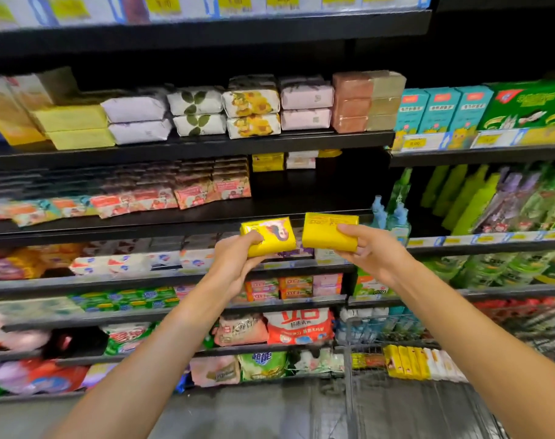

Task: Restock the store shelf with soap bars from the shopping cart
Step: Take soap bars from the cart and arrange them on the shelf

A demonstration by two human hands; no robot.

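Near right, we see the shopping cart (pixel 396 359) holding upright yellow and white soap bars (pixel 409 362). Farther out, our left hand (pixel 235 261) grips a yellow soap bar (pixel 270 237), fingers curled round its near edge; our right hand (pixel 365 248) pinches a second yellow bar (pixel 328 231) just beside it. Both bars hang before the black shelf (pixel 301 213), where what look like yellow packs (pixel 267 162) sit far back.
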